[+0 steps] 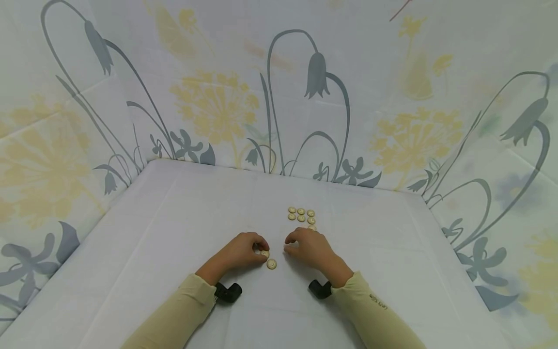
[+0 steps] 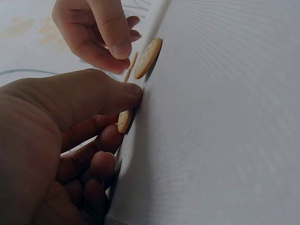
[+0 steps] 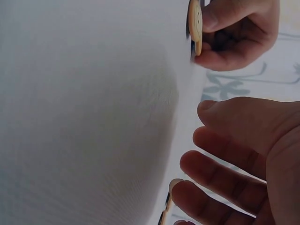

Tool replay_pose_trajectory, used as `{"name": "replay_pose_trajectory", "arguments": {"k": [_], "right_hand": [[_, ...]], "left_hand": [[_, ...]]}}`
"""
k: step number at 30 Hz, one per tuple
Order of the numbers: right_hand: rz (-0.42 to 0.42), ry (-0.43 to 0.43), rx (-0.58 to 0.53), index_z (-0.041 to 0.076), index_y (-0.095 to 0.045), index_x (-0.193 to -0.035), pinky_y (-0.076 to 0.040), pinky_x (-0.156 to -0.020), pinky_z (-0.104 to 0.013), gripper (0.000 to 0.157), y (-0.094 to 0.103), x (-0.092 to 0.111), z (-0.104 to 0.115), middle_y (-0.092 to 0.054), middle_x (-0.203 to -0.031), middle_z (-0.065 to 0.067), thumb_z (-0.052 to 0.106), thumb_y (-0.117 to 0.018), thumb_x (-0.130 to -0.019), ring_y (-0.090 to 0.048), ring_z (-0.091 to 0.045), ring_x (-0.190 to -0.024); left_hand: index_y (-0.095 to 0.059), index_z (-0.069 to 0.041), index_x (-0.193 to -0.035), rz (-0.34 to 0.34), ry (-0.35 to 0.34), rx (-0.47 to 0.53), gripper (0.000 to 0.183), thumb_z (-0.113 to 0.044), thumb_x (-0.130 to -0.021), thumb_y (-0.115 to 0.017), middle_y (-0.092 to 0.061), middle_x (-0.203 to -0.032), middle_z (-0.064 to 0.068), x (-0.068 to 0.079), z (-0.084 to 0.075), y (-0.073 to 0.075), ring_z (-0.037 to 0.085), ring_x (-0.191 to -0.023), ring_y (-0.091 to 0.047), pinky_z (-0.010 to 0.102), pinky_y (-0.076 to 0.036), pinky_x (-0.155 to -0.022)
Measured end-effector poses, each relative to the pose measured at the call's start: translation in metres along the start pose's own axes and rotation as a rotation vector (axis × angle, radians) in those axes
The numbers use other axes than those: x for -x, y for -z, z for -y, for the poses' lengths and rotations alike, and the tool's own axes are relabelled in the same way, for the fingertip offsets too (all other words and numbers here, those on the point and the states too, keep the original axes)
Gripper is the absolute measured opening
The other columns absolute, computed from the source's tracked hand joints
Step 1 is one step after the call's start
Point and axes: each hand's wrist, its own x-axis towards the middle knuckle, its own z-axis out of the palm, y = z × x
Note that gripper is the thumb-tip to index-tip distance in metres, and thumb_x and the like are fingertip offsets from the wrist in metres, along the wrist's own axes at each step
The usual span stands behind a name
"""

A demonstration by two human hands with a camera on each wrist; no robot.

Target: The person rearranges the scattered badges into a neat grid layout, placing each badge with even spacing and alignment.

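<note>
Flat on the white table lie small round beige discs with marked faces, much like buttons. My left hand (image 1: 244, 251) pinches one disc (image 2: 124, 121) between thumb and forefinger, low at the tabletop. Right beside those fingertips lies a second disc (image 1: 271, 264), also seen in the left wrist view as a tilted disc (image 2: 148, 58). My right hand (image 1: 311, 247) hovers just above the cloth to the right, its fingers loosely bent and apart, with nothing between them. Behind its knuckles a partly covered disc (image 1: 312, 227) peeks out.
Several discs (image 1: 301, 218) stand in neat short rows beyond my right hand. A white cloth covers the table (image 1: 196, 208). Flower-patterned sheets (image 1: 244, 111) rise at the back and both sides. A dark wrist camera (image 1: 228, 293) is strapped at each cuff.
</note>
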Motion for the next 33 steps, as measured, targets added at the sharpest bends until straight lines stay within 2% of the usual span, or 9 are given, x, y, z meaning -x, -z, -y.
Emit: {"name": "replay_pose_trajectory", "arguments": {"k": [11,20,27,33], "right_hand": [[-0.003,0.073,0.001,0.017,-0.074,-0.099,-0.052,-0.074,-0.034,0.018,-0.002,0.004,0.010,-0.069,-0.095,0.005,0.030,-0.070,-0.087,-0.066,-0.016,-0.088],[0.032,0.094,-0.004,0.017,-0.075,-0.100,-0.052,-0.074,-0.034,0.019,-0.002,0.008,0.020,-0.070,-0.098,0.003,0.030,-0.070,-0.087,-0.066,-0.017,-0.091],[0.037,0.149,0.021,0.018,-0.076,-0.098,-0.049,-0.067,-0.029,0.017,-0.003,0.010,0.026,-0.069,-0.094,0.005,0.029,-0.071,-0.086,-0.064,-0.013,-0.085],[0.067,0.155,0.030,0.018,-0.076,-0.096,-0.046,-0.062,-0.027,0.021,-0.005,0.010,0.031,-0.069,-0.091,0.006,0.035,-0.071,-0.085,-0.062,-0.011,-0.078]], "left_hand": [[-0.072,-0.015,-0.094,0.006,0.002,-0.007,0.014,-0.019,-0.081,-0.075,-0.064,-0.088,-0.007,0.000,0.000,0.000,0.009,-0.080,-0.053,0.028,-0.045,-0.075],[-0.072,-0.014,-0.096,-0.001,0.008,-0.014,0.015,-0.018,-0.081,-0.075,-0.065,-0.090,-0.005,0.000,-0.001,0.000,0.010,-0.081,-0.053,0.029,-0.045,-0.075],[-0.072,-0.015,-0.095,-0.005,0.010,-0.013,0.014,-0.017,-0.081,-0.075,-0.064,-0.089,-0.006,0.000,0.000,0.001,0.010,-0.080,-0.053,0.029,-0.045,-0.074],[-0.072,-0.014,-0.095,-0.002,-0.001,-0.022,0.014,-0.018,-0.081,-0.075,-0.065,-0.089,-0.006,-0.001,0.001,0.000,0.010,-0.080,-0.054,0.029,-0.045,-0.073]]}}
